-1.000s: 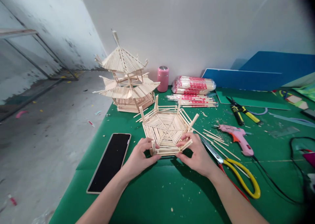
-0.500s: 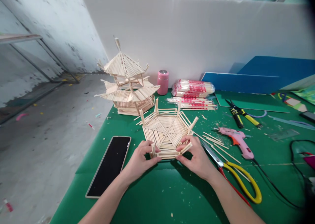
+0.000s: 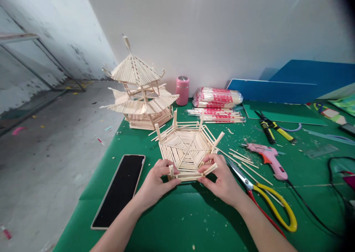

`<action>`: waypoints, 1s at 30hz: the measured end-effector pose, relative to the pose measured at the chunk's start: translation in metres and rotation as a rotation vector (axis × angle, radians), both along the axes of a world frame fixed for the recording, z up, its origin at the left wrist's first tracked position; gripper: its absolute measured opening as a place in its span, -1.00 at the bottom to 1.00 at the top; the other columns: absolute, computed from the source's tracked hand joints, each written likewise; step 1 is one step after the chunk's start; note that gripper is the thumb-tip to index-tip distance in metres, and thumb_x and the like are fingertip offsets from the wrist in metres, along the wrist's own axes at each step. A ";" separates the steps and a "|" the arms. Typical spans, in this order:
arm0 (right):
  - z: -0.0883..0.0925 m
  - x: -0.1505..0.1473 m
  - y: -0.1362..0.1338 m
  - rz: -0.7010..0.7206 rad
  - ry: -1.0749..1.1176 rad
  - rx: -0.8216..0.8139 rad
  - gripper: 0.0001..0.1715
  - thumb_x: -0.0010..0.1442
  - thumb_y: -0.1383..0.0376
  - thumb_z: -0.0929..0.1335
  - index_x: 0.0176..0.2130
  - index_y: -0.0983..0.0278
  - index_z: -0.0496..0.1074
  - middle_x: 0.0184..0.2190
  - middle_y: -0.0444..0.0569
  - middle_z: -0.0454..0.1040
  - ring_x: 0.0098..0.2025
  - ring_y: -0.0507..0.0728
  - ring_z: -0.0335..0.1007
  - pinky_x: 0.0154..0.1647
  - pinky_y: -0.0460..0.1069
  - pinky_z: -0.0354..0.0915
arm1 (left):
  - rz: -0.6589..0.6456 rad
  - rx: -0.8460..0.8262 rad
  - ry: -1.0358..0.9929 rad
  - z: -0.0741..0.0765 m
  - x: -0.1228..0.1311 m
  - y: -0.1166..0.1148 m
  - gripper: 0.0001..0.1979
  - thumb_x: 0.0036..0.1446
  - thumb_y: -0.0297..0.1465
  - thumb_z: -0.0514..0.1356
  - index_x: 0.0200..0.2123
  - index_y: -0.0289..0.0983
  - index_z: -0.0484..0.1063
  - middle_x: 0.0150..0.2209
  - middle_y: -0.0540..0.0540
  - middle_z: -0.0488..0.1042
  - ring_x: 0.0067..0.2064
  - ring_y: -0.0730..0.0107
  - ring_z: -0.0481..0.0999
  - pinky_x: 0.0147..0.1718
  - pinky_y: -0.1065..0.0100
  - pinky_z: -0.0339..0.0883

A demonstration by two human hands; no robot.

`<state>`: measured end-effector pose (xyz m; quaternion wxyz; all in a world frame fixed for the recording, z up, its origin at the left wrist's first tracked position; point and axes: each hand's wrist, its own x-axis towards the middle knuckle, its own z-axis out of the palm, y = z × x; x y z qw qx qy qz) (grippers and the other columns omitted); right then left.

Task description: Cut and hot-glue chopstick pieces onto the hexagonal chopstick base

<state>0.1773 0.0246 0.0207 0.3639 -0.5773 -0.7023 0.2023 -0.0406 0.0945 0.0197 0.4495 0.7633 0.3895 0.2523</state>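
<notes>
In the middle of the green table lies a hexagonal base [image 3: 185, 145] built of thin wooden sticks, with short posts at its corners. My left hand [image 3: 158, 178] pinches the near edge of this base beside the front-left post [image 3: 171, 170]. At the other end of the same edge my right hand [image 3: 219, 176] closes thumb and fingers around the low stick railing [image 3: 189, 176], near the front-right post [image 3: 210, 169]. Parts of the base and railing are hidden behind my fingers. A stick pagoda [image 3: 138, 93] with two roofs stands behind it on the left.
Left of my hands lies a phone [image 3: 119, 191]. To the right are yellow-and-red scissors [image 3: 273, 198], loose sticks [image 3: 249, 163], a pink glue gun [image 3: 267, 157] with its cord, and pliers [image 3: 273, 128]. Behind stand a pink flask [image 3: 182, 91] and wrapped stick bundles [image 3: 217, 98].
The camera view has shifted slightly, so the pagoda and phone appear a little further left. Both hands keep their hold on the near edge of the base.
</notes>
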 end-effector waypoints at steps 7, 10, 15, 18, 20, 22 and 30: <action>0.001 -0.001 0.000 0.003 0.002 -0.004 -0.83 0.01 0.40 0.39 -0.31 0.20 0.41 -0.18 -0.04 0.24 -0.09 0.16 0.18 -0.04 0.10 0.17 | -0.016 0.014 -0.013 -0.001 -0.001 0.001 -0.94 -0.06 -0.42 0.25 -0.41 -0.23 0.49 -0.29 -0.09 0.39 -0.20 0.26 0.38 -0.19 0.20 0.27; 0.002 -0.001 0.001 0.005 0.003 -0.003 -0.83 0.01 0.40 0.39 -0.32 0.21 0.41 -0.18 -0.04 0.25 -0.10 0.16 0.18 -0.04 0.10 0.17 | -0.018 0.024 -0.022 -0.003 -0.001 0.001 -0.93 -0.06 -0.43 0.25 -0.41 -0.23 0.48 -0.30 -0.08 0.39 -0.20 0.27 0.38 -0.19 0.20 0.27; 0.002 0.000 0.001 0.007 0.002 0.001 -0.82 0.00 0.41 0.39 -0.31 0.21 0.41 -0.19 -0.04 0.25 -0.10 0.16 0.17 -0.04 0.10 0.17 | -0.012 0.035 -0.023 -0.003 -0.001 0.002 -0.93 -0.06 -0.43 0.26 -0.41 -0.22 0.48 -0.30 -0.06 0.39 -0.21 0.28 0.38 -0.21 0.22 0.27; 0.002 0.000 0.001 0.005 0.001 0.004 -0.82 0.01 0.40 0.39 -0.31 0.19 0.41 -0.20 -0.04 0.25 -0.11 0.17 0.18 -0.05 0.11 0.19 | -0.008 0.036 -0.020 -0.001 0.000 0.002 -0.93 -0.07 -0.43 0.26 -0.42 -0.21 0.48 -0.31 -0.05 0.40 -0.21 0.28 0.38 -0.20 0.22 0.27; 0.001 0.000 0.001 0.004 -0.001 0.005 -0.82 0.00 0.39 0.39 -0.31 0.18 0.41 -0.20 -0.04 0.25 -0.11 0.17 0.19 -0.06 0.12 0.20 | -0.006 0.036 -0.019 0.000 0.000 0.001 -0.93 -0.07 -0.43 0.27 -0.42 -0.21 0.48 -0.31 -0.06 0.40 -0.21 0.28 0.38 -0.20 0.22 0.28; 0.001 0.000 0.001 0.002 -0.001 0.010 -0.81 0.01 0.39 0.38 -0.30 0.17 0.41 -0.20 -0.04 0.26 -0.12 0.18 0.19 -0.07 0.14 0.21 | -0.004 0.034 -0.017 0.000 0.000 0.001 -0.94 -0.07 -0.42 0.27 -0.42 -0.21 0.48 -0.30 -0.06 0.41 -0.21 0.28 0.39 -0.21 0.23 0.29; -0.001 0.000 0.001 -0.001 -0.008 0.017 -0.82 0.00 0.39 0.39 -0.31 0.17 0.41 -0.21 -0.04 0.26 -0.12 0.18 0.20 -0.08 0.13 0.22 | 0.002 0.030 -0.010 0.001 0.000 0.000 -0.95 -0.07 -0.43 0.26 -0.44 -0.22 0.49 -0.30 -0.08 0.41 -0.21 0.28 0.39 -0.21 0.23 0.28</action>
